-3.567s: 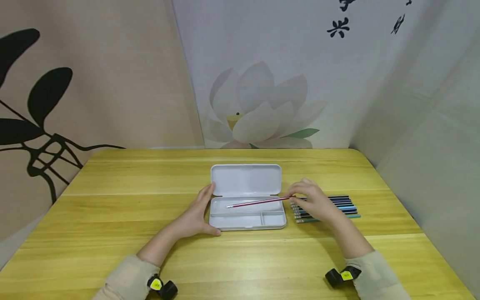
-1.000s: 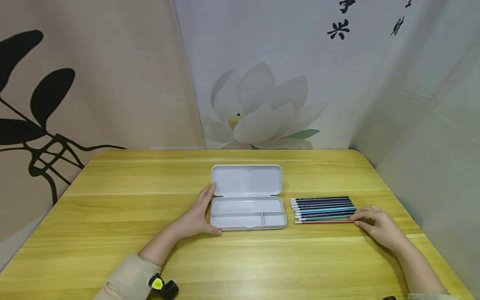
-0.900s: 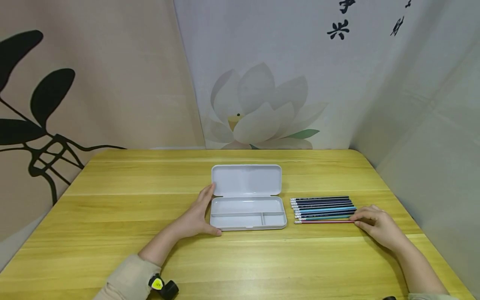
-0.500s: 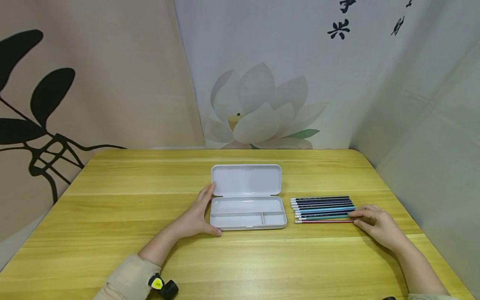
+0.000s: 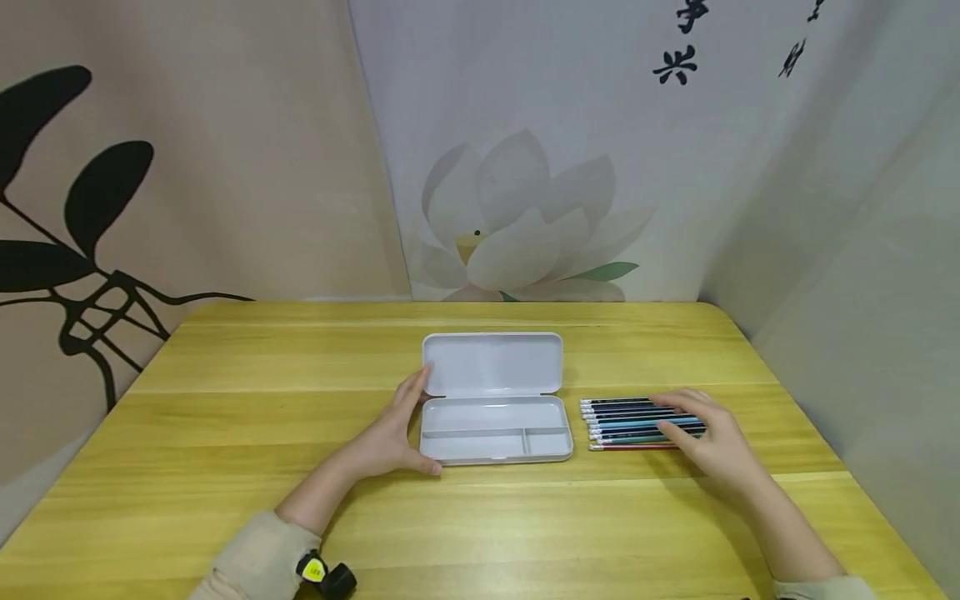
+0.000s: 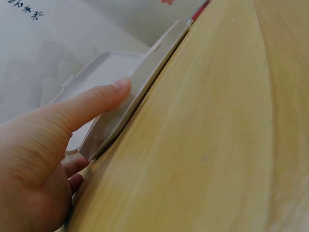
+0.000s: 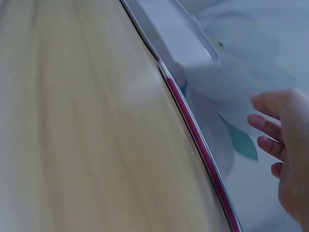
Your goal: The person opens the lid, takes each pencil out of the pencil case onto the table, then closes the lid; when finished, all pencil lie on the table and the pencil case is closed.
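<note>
A white pencil case (image 5: 495, 454) lies with its lid raised in the middle of the table, its divided tray holding nothing. My left hand (image 5: 390, 433) grips the left end, thumb on the front wall and fingers around the back corner; the left wrist view shows the thumb on the case wall (image 6: 140, 82). To the right of the case, several pencils (image 5: 622, 417), dark, blue and green, lie side by side with eraser ends to the left. A red pencil (image 5: 633, 447) forms the nearest one. Over their right ends hovers my right hand (image 5: 708, 433), fingers parted, holding nothing.
The wooden table (image 5: 480, 533) reaches back to a fabric backdrop (image 5: 225, 167) printed with a lotus and dark leaves. Another cloth panel (image 5: 862, 292) closes off the right side.
Earlier my right hand carried the red pencil over the case, then set it down in front of the row. It has since let go and moved left over the pencils. The left hand stays.
</note>
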`<state>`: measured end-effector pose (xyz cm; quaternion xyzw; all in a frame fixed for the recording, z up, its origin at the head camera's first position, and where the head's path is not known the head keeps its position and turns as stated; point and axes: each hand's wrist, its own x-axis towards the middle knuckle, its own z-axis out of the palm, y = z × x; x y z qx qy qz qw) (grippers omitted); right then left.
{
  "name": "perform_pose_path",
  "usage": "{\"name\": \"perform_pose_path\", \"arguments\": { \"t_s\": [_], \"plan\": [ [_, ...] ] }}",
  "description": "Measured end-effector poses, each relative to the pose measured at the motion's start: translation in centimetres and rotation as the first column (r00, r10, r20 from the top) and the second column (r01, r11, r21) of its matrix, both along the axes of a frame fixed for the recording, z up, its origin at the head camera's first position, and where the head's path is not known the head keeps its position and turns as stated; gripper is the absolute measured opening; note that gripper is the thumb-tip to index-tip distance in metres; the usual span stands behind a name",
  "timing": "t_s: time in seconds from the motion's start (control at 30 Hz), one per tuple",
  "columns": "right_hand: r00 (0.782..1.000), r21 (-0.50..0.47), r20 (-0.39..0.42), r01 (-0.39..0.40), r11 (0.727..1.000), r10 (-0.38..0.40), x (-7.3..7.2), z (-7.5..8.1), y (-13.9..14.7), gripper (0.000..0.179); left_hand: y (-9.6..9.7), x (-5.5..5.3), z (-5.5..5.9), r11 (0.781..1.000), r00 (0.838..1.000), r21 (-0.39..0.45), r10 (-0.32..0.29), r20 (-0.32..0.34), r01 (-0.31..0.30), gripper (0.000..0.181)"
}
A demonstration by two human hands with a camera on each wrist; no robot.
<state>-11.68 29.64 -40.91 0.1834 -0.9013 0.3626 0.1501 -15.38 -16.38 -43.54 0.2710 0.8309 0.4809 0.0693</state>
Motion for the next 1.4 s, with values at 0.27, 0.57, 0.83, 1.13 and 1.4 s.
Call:
{"name": "perform_pose_path", "arguments": {
  "t_s": [0.27,0.57,0.83,1.13,1.4],
  "plan": [
    [0.998,-0.066,0.034,-0.055,0.996,0.058,-2.1,0.7,-4.6,0.042,-0.2,0.0,0.2,0.997,0.999,0.071,0.002,0.047,-0.005,0.139],
    [0.988,-0.148,0.078,-0.119,0.982,0.131,-4.1,1.1,-8.0,0.053,-0.6,-0.3,1.3,0.993,0.996,0.087,0.068,0.063,-0.073,0.130],
    [0.959,-0.220,0.216,-0.136,0.966,0.184,-5.5,0.8,-9.8,0.066,0.0,-1.5,2.6,0.987,0.989,0.092,0.127,0.080,-0.134,0.123],
    [0.929,-0.285,0.274,-0.170,0.943,0.250,-6.3,0.3,-10.9,0.068,0.6,-2.1,2.9,0.982,0.980,0.125,0.125,0.154,-0.144,0.119],
    [0.908,-0.301,0.297,-0.204,0.932,0.294,-5.0,2.7,-12.3,0.067,1.4,-2.2,3.0,0.977,0.970,0.149,0.121,0.209,-0.154,0.116]
  ]
}}
